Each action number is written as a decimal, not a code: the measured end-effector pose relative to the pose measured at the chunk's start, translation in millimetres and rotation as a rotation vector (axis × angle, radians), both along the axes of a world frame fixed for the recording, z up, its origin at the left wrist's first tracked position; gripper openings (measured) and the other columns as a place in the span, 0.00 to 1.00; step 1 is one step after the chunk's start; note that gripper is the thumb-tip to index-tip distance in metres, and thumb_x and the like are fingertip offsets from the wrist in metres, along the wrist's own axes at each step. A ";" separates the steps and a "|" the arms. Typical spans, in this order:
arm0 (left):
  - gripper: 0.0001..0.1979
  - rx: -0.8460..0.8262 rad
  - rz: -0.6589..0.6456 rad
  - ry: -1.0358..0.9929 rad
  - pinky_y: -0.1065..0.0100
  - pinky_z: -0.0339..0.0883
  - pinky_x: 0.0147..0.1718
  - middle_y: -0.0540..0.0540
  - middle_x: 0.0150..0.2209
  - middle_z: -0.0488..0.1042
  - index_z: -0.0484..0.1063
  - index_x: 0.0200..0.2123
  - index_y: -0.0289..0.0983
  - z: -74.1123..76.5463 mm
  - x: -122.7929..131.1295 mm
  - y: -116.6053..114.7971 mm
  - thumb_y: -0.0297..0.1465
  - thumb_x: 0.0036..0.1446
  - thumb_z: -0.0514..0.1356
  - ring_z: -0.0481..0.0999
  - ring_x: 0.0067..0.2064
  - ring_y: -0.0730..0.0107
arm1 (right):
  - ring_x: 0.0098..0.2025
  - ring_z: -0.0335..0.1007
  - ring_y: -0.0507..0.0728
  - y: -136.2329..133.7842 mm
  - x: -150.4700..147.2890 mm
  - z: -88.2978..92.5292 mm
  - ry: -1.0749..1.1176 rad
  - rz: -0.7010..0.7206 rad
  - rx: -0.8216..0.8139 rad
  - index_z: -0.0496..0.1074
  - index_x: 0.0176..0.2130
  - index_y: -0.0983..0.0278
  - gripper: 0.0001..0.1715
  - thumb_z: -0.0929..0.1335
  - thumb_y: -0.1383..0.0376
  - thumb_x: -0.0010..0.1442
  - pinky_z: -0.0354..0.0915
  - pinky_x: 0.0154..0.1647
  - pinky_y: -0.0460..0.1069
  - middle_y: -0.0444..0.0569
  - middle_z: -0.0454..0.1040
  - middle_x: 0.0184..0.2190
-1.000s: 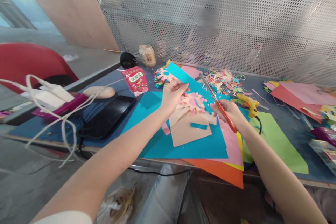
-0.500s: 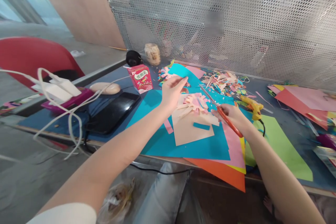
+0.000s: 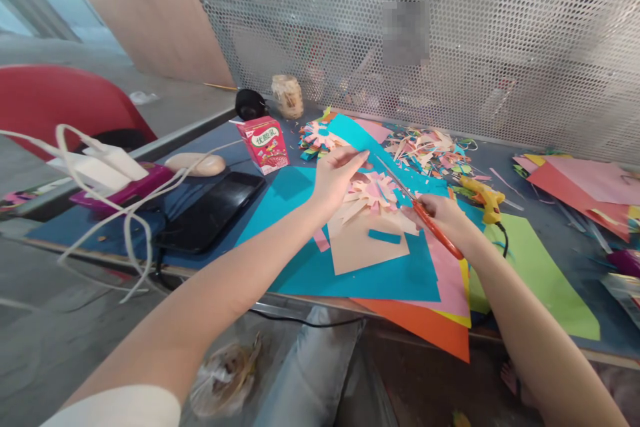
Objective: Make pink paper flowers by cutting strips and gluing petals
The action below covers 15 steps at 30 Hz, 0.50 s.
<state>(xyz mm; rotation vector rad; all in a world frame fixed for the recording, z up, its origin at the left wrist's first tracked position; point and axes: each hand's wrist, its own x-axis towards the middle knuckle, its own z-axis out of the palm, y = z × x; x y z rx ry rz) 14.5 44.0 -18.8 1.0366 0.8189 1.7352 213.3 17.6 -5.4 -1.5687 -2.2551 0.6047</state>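
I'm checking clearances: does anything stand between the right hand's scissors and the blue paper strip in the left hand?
Nothing visible does. The scissors in the right hand reach up to the blue paper strip close by the left hand; whether they touch it, I cannot tell. The pink paper flower shows below them, not in front.

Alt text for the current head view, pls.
A person's left hand holds a blue paper strip while the right hand holds orange-handled scissors, blades angled toward the strip. Below lie a pink-and-peach paper flower and colored paper sheets. Paper scraps lie behind, a yellow hot glue gun to the right, a pink drink carton to the left.
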 end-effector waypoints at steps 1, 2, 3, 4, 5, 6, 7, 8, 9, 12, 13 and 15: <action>0.10 -0.001 0.004 0.000 0.76 0.67 0.19 0.52 0.22 0.69 0.71 0.23 0.34 0.1 0.0 0.0 0.33 0.38 0.67 0.72 0.25 0.77 | 0.21 0.53 0.49 -0.4 -0.1 0.5 0.004 0.002 -0.001 0.57 0.21 0.62 0.30 0.61 0.39 0.48 0.49 0.21 0.45 0.41 0.58 0.16; 0.10 -0.001 0.010 0.001 0.76 0.67 0.19 0.52 0.22 0.68 0.71 0.23 0.34 0.2 -0.1 0.0 0.34 0.38 0.67 0.72 0.25 0.77 | 0.21 0.54 0.49 -0.7 -0.3 1.1 0.009 0.002 -0.007 0.58 0.21 0.62 0.29 0.61 0.39 0.48 0.49 0.21 0.45 0.42 0.59 0.16; 0.11 0.000 0.014 0.002 0.76 0.67 0.19 0.52 0.22 0.68 0.71 0.23 0.34 0.2 -0.1 0.0 0.34 0.38 0.67 0.72 0.25 0.76 | 0.21 0.55 0.50 -1.0 -0.4 1.5 0.015 0.002 -0.018 0.58 0.21 0.62 0.29 0.61 0.39 0.48 0.49 0.21 0.45 0.42 0.60 0.16; 0.11 -0.001 0.015 0.004 0.76 0.67 0.19 0.52 0.22 0.68 0.70 0.22 0.34 0.1 -0.2 0.0 0.34 0.39 0.67 0.73 0.26 0.76 | 0.21 0.55 0.50 -1.1 -0.5 1.9 0.018 -0.001 -0.029 0.59 0.22 0.62 0.29 0.61 0.39 0.48 0.49 0.21 0.45 0.42 0.61 0.17; 0.11 -0.002 0.013 0.005 0.75 0.67 0.19 0.52 0.22 0.68 0.70 0.22 0.34 0.0 -0.2 0.1 0.34 0.39 0.67 0.73 0.26 0.76 | 0.21 0.56 0.50 -1.2 -0.6 2.1 0.019 -0.003 -0.038 0.59 0.22 0.62 0.29 0.61 0.39 0.48 0.49 0.21 0.45 0.43 0.62 0.17; 0.11 -0.005 0.010 0.005 0.75 0.67 0.19 0.52 0.22 0.68 0.70 0.22 0.34 -0.2 -0.2 0.1 0.34 0.39 0.67 0.73 0.26 0.75 | 0.21 0.56 0.50 -1.0 -0.7 2.2 0.018 -0.003 -0.042 0.59 0.22 0.62 0.29 0.61 0.39 0.48 0.49 0.21 0.45 0.43 0.62 0.17; 0.11 -0.009 0.009 0.002 0.75 0.67 0.19 0.52 0.22 0.68 0.70 0.22 0.34 -0.4 -0.2 0.2 0.34 0.39 0.67 0.73 0.26 0.75 | 0.21 0.55 0.50 -0.8 -0.7 2.1 0.015 -0.004 -0.038 0.58 0.22 0.62 0.29 0.61 0.39 0.48 0.49 0.21 0.46 0.43 0.61 0.16; 0.11 -0.014 0.006 -0.002 0.75 0.67 0.18 0.52 0.22 0.68 0.70 0.22 0.34 -0.6 -0.1 0.3 0.34 0.39 0.67 0.73 0.26 0.75 | 0.21 0.55 0.50 -0.6 -0.6 1.9 0.012 -0.003 -0.031 0.58 0.21 0.62 0.29 0.61 0.39 0.48 0.49 0.21 0.46 0.42 0.61 0.16; 0.10 -0.018 0.002 -0.007 0.75 0.67 0.18 0.52 0.22 0.68 0.70 0.22 0.34 -0.7 0.0 0.5 0.34 0.38 0.67 0.74 0.26 0.75 | 0.20 0.54 0.49 -0.4 -0.6 1.7 0.009 -0.003 -0.021 0.57 0.21 0.62 0.30 0.61 0.39 0.48 0.48 0.21 0.46 0.42 0.60 0.16; 0.10 -0.022 -0.013 -0.031 0.75 0.67 0.18 0.52 0.21 0.68 0.70 0.21 0.34 -0.7 0.2 0.7 0.33 0.38 0.67 0.74 0.26 0.74 | 0.20 0.53 0.49 0.0 -0.2 1.1 -0.002 -0.007 -0.002 0.56 0.20 0.62 0.30 0.61 0.38 0.48 0.48 0.21 0.46 0.41 0.59 0.15; 0.10 -0.024 -0.017 -0.038 0.76 0.67 0.18 0.52 0.21 0.68 0.70 0.21 0.34 -0.6 0.2 0.8 0.33 0.37 0.68 0.74 0.25 0.74 | 0.20 0.54 0.49 -0.1 -0.1 1.0 -0.005 -0.009 -0.004 0.56 0.20 0.62 0.30 0.61 0.38 0.48 0.48 0.21 0.46 0.42 0.59 0.15; 0.10 -0.032 -0.016 -0.043 0.76 0.67 0.18 0.52 0.21 0.68 0.70 0.21 0.34 -0.4 0.2 0.7 0.33 0.37 0.68 0.73 0.25 0.75 | 0.20 0.55 0.50 -0.2 0.2 1.1 -0.007 -0.011 -0.020 0.57 0.20 0.62 0.30 0.61 0.38 0.48 0.49 0.21 0.46 0.43 0.62 0.15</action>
